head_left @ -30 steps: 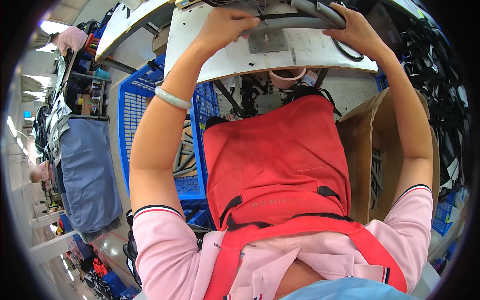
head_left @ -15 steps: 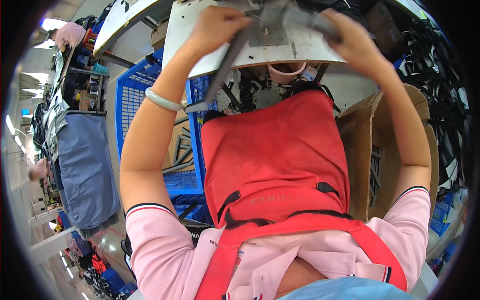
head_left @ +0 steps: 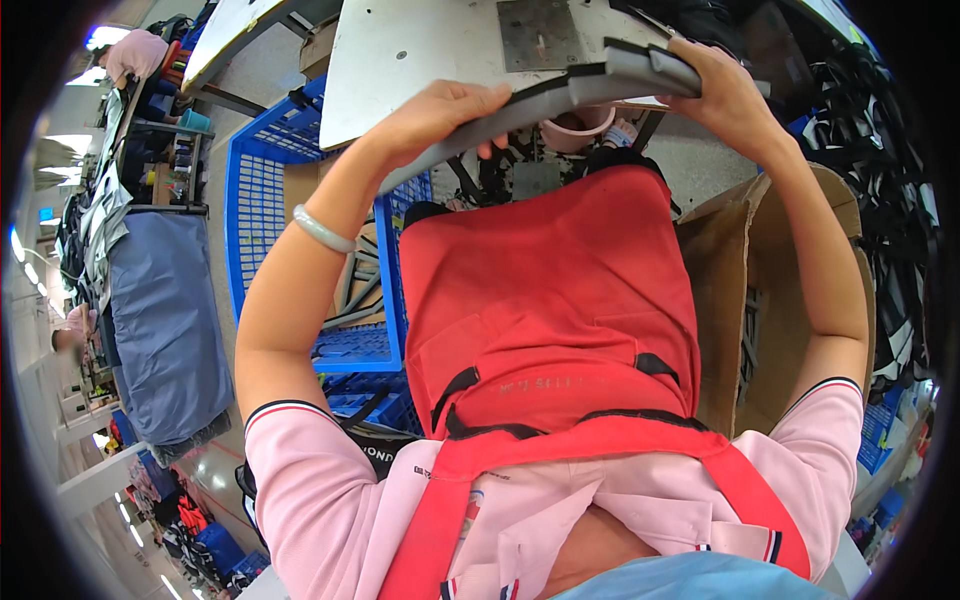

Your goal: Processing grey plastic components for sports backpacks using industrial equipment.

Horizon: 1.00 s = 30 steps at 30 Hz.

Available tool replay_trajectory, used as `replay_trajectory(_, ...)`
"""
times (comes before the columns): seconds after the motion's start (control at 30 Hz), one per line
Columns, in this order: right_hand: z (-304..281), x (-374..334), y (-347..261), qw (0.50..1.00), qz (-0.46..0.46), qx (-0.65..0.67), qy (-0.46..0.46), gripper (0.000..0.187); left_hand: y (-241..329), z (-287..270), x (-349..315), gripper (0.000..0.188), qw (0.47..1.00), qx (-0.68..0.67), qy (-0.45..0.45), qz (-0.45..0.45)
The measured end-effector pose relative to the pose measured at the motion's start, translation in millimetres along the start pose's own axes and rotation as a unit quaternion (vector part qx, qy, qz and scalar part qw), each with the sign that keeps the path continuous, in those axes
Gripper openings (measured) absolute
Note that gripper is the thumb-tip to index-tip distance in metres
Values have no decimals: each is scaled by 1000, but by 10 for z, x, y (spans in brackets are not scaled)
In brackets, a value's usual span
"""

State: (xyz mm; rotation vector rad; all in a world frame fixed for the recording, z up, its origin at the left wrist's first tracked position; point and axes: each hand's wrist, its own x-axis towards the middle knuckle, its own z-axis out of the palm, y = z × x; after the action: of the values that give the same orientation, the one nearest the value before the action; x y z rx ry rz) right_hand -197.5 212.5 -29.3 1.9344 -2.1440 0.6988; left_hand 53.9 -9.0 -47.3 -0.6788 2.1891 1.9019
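Observation:
Between my hands a long, curved grey strip (head_left: 540,103) with black edges is held across, just in front of the white table's near edge. It looks like a bundle of strips or a tube-like band; its exact kind cannot be made out. My left hand (head_left: 438,118) is wrapped round its left part, thumb on top, and the strip's tail runs down past my wrist. At the right, my right hand (head_left: 728,98) grips the other end, where layered grey pieces with black edges show. Part of the strip is hidden behind my fingers.
The white table (head_left: 400,50) bears a dark metal plate (head_left: 540,35). A blue crate (head_left: 392,290) with grey strips stands at left, an open cardboard box (head_left: 712,300) at right. Below the table is a pink bucket (head_left: 575,132). A red apron (head_left: 550,270) covers my lap.
Both hands have come nearer to me from over the metal plate, the left one most. The grey strip, hanging down from my left hand before, now spans between both hands.

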Motion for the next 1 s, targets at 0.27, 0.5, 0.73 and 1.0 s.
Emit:
replay_trajectory(0.27,-138,233,-16,978,177,74,-81,63,423,-129,154,34,930,200,230,205)
replay_trajectory(0.5,-27,325,319,988,135,49,-51,71,522,-193,322,32,942,168,233,172)
replay_trajectory(0.73,-83,434,303,987,132,69,-62,70,533,-262,381,32,944,142,234,185)
replay_trajectory(1.0,-49,518,386,996,82,28,-9,67,534,-349,493,29,947,116,230,191)
